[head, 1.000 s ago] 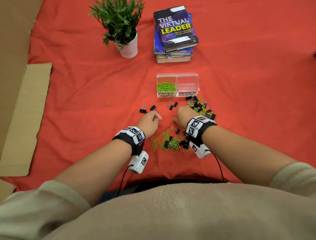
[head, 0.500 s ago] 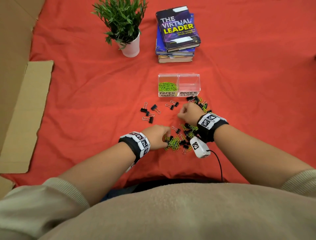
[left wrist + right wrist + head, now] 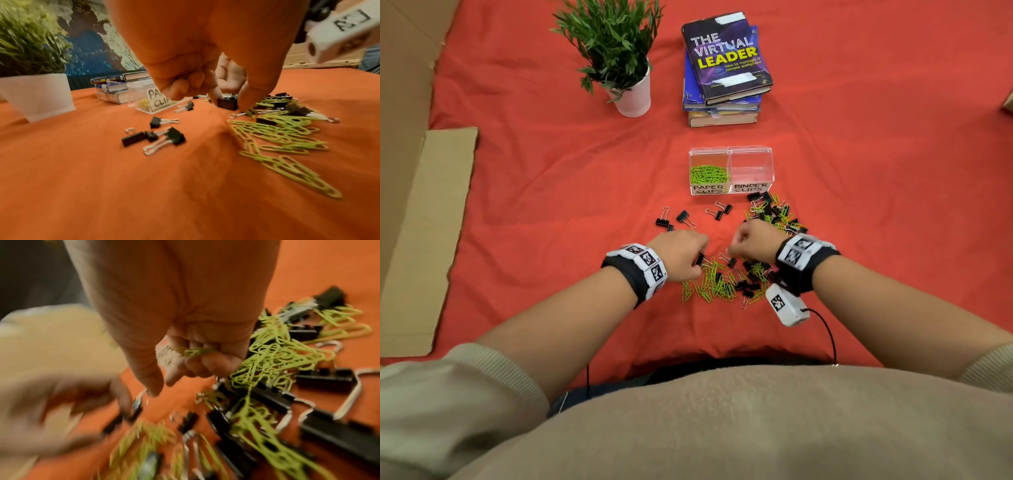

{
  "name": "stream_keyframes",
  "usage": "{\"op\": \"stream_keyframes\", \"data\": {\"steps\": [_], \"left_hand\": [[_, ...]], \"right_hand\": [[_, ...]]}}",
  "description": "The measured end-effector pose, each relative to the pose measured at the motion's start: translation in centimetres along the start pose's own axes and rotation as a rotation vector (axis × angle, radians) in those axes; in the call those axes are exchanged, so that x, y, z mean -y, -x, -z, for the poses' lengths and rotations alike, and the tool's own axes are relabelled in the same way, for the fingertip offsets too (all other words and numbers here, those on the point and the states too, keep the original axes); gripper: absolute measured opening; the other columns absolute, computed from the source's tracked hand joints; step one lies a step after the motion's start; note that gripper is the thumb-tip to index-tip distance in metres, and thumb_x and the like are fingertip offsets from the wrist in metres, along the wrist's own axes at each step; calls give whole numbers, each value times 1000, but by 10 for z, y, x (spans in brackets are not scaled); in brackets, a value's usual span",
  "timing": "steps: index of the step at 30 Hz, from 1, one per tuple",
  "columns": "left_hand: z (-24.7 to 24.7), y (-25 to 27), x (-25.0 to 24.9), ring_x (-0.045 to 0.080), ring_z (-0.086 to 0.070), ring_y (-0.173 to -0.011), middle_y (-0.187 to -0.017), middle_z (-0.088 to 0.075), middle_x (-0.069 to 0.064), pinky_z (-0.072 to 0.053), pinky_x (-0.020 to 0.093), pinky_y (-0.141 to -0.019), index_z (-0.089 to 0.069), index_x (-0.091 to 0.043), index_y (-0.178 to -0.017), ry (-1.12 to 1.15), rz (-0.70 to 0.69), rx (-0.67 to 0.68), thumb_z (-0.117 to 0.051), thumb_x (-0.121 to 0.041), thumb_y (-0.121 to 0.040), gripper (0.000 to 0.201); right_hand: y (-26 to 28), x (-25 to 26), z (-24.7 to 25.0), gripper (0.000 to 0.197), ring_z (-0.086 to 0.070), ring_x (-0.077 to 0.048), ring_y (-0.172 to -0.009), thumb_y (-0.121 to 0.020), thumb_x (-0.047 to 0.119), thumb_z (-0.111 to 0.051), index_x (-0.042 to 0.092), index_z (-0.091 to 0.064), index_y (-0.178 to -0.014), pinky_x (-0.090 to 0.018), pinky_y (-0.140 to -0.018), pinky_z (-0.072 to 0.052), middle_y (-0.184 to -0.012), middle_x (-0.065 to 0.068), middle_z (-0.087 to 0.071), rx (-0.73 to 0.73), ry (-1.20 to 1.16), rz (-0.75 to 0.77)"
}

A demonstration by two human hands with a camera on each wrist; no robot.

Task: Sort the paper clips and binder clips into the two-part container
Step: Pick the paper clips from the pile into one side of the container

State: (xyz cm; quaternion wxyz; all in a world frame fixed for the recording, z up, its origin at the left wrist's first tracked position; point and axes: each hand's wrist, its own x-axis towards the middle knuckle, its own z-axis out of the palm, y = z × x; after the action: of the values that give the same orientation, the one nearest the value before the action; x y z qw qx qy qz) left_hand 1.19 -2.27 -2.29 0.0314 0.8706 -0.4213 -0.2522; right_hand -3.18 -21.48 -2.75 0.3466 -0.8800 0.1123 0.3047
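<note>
The small black metal binder clip (image 3: 226, 104) sits pinched by its folded body between the thumb and forefinger of the left hand (image 3: 683, 251), right at the near-left edge of the mixed pile on the red cloth-covered bench (image 3: 551, 192). Judging by its build, it is light and rigid, with smooth painted flanks that could slip; the squat body looks the surer hold, since the wire handles swing freely and tangle with neighbours.

The lime-green wire paper clips (image 3: 283, 134) lie fanned beside it, thin and springy, apt to hook into one another and come up in chains. The right hand (image 3: 753, 240) is curled round a few of these green clips (image 3: 195, 352), its fingers folded over them above the tangle of clips (image 3: 267, 363).

Beyond the hands stands the clear plastic two-part container (image 3: 730, 150): its left compartment, labelled PAPER CLIPS, already holds a bed of green clips (image 3: 709, 174), while the right one, labelled BINDER CLIPS, looks empty. A second heap of mixed clips (image 3: 772, 212) lies just in front of the binder side, and several loose black binder clips (image 3: 681, 217) are scattered to the left.

Farther off are a potted green plant in a white pot (image 3: 633, 99), a stack of books (image 3: 724, 68) and a flat sheet of cardboard (image 3: 421, 240).
</note>
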Motion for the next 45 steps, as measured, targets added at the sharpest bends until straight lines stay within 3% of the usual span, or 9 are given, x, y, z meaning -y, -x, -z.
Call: {"op": "stream_keyframes", "data": {"steps": [4,7,11,14,23,29,34,40,45], "left_hand": [[17,-5,14,28,-59,-99,-107,-59,5,-48,37,-75,-52,-16,-103,-71,9,-8,-60,-31,-78,30],[24,-6,17,27,-58,-98,-107,-59,5,-48,37,-74,-53,-16,-105,-65,17,-14,-60,-30,-79,31],[23,-8,20,27,-58,-101,-110,-60,5,-48,37,-75,-53,-16,-107,-60,55,-41,-59,-29,-80,30],[23,-10,26,31,-57,-106,-115,-59,10,-48,40,-79,-51,-12,-114,-37,214,-82,-56,-27,-84,33],[-3,0,4,26,-62,-96,-104,-63,4,-48,36,-75,-56,-18,-99,53,239,11,-55,-33,-83,22],[-35,0,-27,30,-61,-100,-109,-62,9,-48,37,-75,-54,-11,-107,92,337,-14,-59,-46,-84,42],[-40,1,-29,34,-58,-107,-116,-59,13,-47,40,-80,-50,-7,-114,110,366,-33,-55,-34,-91,35],[-40,0,-32,33,-59,-104,-113,-60,13,-47,40,-78,-52,-7,-112,161,376,-23,-54,-30,-90,32],[-42,-4,-37,34,-59,-99,-109,-60,14,-47,39,-77,-53,-6,-108,227,414,-19,-57,-27,-87,30]], "right_hand": [[-3,4,-20,25,-65,-27,-84,-84,28,-64,4,-63,-94,-33,-71,-52,-92,-13,-69,24,453,116],[-7,4,-17,20,-62,-26,-87,-86,24,-57,12,-55,-103,-30,-70,-49,-98,-8,-65,-81,427,120],[-7,10,-11,27,-57,-20,-74,-85,20,-59,17,-54,-111,-27,-65,-45,-78,5,-55,-79,316,181],[-6,11,-17,28,-54,-19,-71,-86,18,-56,23,-56,-113,-30,-64,-47,-67,8,-49,-23,406,245],[-8,3,-22,32,-59,-25,-102,-87,24,-57,28,-55,-119,-34,-77,-51,-110,-4,-62,-23,517,313],[-7,-2,-31,19,-57,-26,-100,-90,24,-55,12,-56,-105,-36,-82,-49,-110,-7,-59,-26,533,301],[-2,-6,-28,16,-56,-21,-90,-91,24,-58,9,-60,-95,-35,-87,-47,-102,-8,-59,-38,278,219],[7,1,-3,10,-48,-11,-51,-80,22,-74,17,-66,-75,-24,-50,-41,-71,-5,-65,-17,-352,46],[5,4,5,11,-43,-7,-42,-80,8,-71,15,-69,-71,-20,-43,-37,-70,-4,-69,12,-674,34]]}}
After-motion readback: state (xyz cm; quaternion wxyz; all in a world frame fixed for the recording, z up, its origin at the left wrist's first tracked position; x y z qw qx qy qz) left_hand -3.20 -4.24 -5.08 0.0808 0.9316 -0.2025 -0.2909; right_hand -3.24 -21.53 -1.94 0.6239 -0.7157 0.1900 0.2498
